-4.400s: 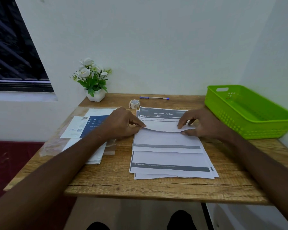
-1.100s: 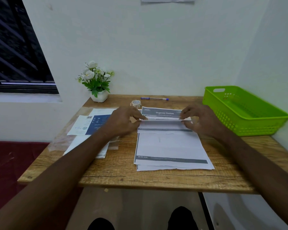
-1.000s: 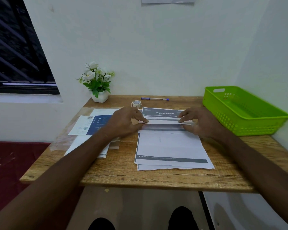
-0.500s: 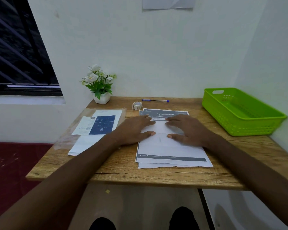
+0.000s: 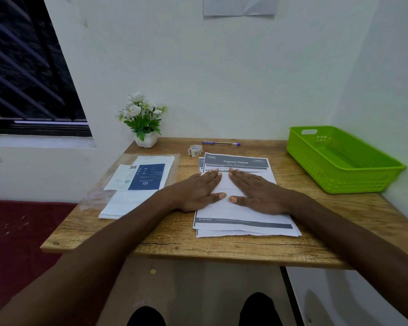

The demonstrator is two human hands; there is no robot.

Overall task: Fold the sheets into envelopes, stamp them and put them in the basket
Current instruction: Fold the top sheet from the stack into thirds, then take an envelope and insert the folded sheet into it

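Observation:
A stack of printed sheets [image 5: 243, 217] headed "Organize Clothes" lies in the middle of the wooden table [image 5: 165, 236]. The top sheet is folded up over itself, white side showing. My left hand [image 5: 199, 188] and my right hand [image 5: 256, 189] lie flat on that fold, fingers straight, side by side, thumbs nearly touching. A small roll of stickers [image 5: 195, 150] stands behind the stack. The green plastic basket [image 5: 320, 170] sits at the table's right, with nothing visible in it.
A pack of envelopes in clear wrap with a blue label [image 5: 139, 177] lies left of the sheets. A white pot of flowers [image 5: 144, 123] and a blue pen [image 5: 221, 143] are at the back edge. Walls close in behind and to the right.
Both hands went from pinching the top sheet's folded edge at its sides to lying flat on it, and have slid together toward the middle of the fold.

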